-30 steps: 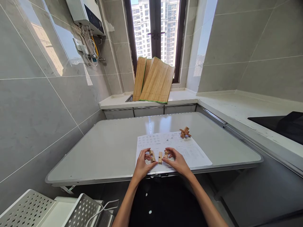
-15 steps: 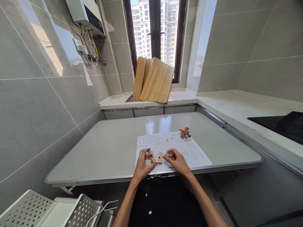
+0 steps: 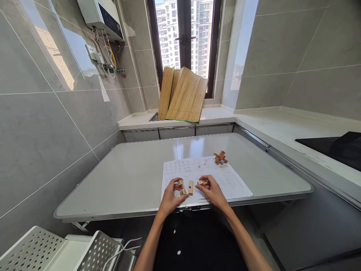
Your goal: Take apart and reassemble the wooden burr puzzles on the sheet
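My left hand is closed on a notched light wooden block, thumb at its near end. My right hand pinches another small wooden block, partly hidden by the fingers. Between the two hands a notched wooden block lies on the printed paper sheet, touched by neither hand as far as I can see. At the sheet's far right corner rests an assembled cluster of crossed brown wooden pieces.
The sheet lies at the near edge of a white folding table. Behind it, a bamboo mat leans by the window. A white counter runs along the right. White perforated baskets stand at the lower left.
My right hand has shifted slightly right and up with its block, away from the middle block. My left hand has barely moved.
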Action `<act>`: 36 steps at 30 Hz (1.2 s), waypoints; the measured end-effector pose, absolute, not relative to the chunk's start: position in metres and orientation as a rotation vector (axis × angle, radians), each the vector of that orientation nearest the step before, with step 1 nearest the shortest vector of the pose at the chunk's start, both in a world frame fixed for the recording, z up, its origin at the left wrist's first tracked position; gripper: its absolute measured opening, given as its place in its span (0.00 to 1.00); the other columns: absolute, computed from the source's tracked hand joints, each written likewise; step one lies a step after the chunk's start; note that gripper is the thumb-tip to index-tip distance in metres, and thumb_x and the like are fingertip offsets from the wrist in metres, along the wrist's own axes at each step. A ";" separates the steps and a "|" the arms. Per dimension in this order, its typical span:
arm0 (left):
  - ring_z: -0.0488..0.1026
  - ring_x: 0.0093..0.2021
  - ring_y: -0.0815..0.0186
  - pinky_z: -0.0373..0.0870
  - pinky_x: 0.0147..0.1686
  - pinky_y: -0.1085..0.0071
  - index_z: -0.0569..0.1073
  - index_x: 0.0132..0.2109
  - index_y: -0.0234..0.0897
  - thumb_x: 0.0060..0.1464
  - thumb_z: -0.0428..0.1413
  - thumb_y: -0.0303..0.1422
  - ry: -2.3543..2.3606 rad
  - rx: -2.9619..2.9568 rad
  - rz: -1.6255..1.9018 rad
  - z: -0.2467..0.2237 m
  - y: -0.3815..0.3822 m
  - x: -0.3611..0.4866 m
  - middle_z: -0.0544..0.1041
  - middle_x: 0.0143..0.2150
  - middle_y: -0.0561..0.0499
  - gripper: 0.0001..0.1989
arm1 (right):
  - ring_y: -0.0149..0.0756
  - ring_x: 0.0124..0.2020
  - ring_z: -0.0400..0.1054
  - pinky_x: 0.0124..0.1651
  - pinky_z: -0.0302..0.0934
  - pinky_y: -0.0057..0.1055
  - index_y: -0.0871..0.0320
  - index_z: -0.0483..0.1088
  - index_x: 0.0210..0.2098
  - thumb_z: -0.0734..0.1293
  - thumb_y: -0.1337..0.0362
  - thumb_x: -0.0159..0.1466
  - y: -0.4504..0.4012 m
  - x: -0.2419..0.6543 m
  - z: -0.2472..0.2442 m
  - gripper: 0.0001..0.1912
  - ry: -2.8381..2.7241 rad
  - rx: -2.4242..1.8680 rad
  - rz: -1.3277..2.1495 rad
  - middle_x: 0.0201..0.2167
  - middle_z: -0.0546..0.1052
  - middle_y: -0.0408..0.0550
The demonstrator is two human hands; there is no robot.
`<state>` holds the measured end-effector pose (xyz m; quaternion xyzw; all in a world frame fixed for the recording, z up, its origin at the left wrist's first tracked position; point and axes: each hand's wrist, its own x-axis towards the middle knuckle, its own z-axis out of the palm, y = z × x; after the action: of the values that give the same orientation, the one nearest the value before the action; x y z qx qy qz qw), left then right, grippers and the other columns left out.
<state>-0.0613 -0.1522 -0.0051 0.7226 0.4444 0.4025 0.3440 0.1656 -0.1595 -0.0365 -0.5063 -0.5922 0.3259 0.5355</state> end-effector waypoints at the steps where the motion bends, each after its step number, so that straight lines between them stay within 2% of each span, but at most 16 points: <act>1: 0.76 0.44 0.60 0.74 0.50 0.59 0.69 0.57 0.42 0.46 0.70 0.32 1.163 1.878 1.050 -0.005 -0.152 -0.061 0.76 0.50 0.48 0.32 | 0.34 0.28 0.66 0.34 0.65 0.34 0.55 0.72 0.45 0.72 0.48 0.61 -0.160 0.166 -0.036 0.20 -1.408 -1.206 0.774 0.41 0.74 0.48; 4: 0.75 0.44 0.61 0.74 0.49 0.60 0.70 0.58 0.43 0.45 0.70 0.34 1.172 1.899 1.060 -0.004 -0.153 -0.061 0.75 0.51 0.48 0.32 | 0.42 0.39 0.71 0.42 0.68 0.38 0.54 0.73 0.47 0.69 0.49 0.64 -0.160 0.167 -0.035 0.18 -1.408 -1.182 0.773 0.47 0.74 0.52; 6: 0.75 0.44 0.61 0.74 0.50 0.60 0.71 0.59 0.44 0.46 0.70 0.35 1.169 1.925 1.056 -0.003 -0.153 -0.062 0.75 0.51 0.48 0.33 | 0.47 0.50 0.70 0.48 0.68 0.40 0.53 0.73 0.49 0.68 0.48 0.66 -0.160 0.167 -0.034 0.19 -1.407 -1.156 0.784 0.50 0.73 0.53; 8: 0.74 0.44 0.61 0.74 0.50 0.60 0.70 0.60 0.46 0.46 0.70 0.36 1.172 1.948 1.045 -0.004 -0.152 -0.062 0.75 0.51 0.49 0.34 | 0.48 0.54 0.69 0.53 0.67 0.41 0.52 0.72 0.51 0.67 0.48 0.66 -0.160 0.167 -0.034 0.20 -1.403 -1.128 0.813 0.50 0.74 0.53; 12: 0.75 0.47 0.59 0.73 0.53 0.58 0.67 0.63 0.45 0.47 0.70 0.36 1.235 1.953 1.024 -0.010 -0.151 -0.063 0.75 0.56 0.47 0.37 | 0.44 0.50 0.74 0.55 0.68 0.40 0.53 0.69 0.54 0.68 0.49 0.65 -0.161 0.165 -0.036 0.22 -1.392 -1.063 0.914 0.47 0.76 0.51; 20: 0.70 0.61 0.50 0.66 0.62 0.51 0.71 0.60 0.43 0.46 0.70 0.36 1.270 2.010 1.043 -0.017 -0.148 -0.059 0.74 0.58 0.44 0.33 | 0.44 0.51 0.75 0.58 0.67 0.42 0.53 0.70 0.50 0.72 0.51 0.63 -0.163 0.164 -0.033 0.20 -1.378 -0.969 1.022 0.46 0.79 0.50; 26: 0.70 0.61 0.50 0.65 0.62 0.50 0.70 0.61 0.43 0.45 0.70 0.37 1.264 2.004 1.045 -0.019 -0.147 -0.060 0.74 0.59 0.44 0.35 | 0.46 0.52 0.74 0.59 0.67 0.43 0.54 0.71 0.48 0.73 0.49 0.61 -0.166 0.163 -0.025 0.22 -1.334 -0.953 1.075 0.47 0.79 0.51; 31: 0.72 0.59 0.50 0.67 0.60 0.51 0.72 0.59 0.43 0.44 0.71 0.37 1.253 1.994 1.048 -0.019 -0.148 -0.059 0.75 0.57 0.44 0.34 | 0.47 0.50 0.76 0.55 0.68 0.43 0.55 0.73 0.47 0.74 0.47 0.59 -0.170 0.160 -0.019 0.24 -1.305 -0.969 1.150 0.45 0.81 0.52; 36: 0.73 0.55 0.52 0.70 0.56 0.53 0.71 0.59 0.45 0.45 0.71 0.38 1.258 1.971 1.041 -0.012 -0.153 -0.058 0.75 0.56 0.46 0.34 | 0.46 0.47 0.77 0.51 0.69 0.41 0.55 0.77 0.47 0.75 0.49 0.59 -0.171 0.163 -0.014 0.21 -1.342 -0.946 1.229 0.42 0.83 0.51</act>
<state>-0.0576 -0.1530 -0.0121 0.7376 0.4709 0.3896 0.2869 0.1629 -0.1712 -0.0141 -0.3943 -0.5594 0.5124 0.5187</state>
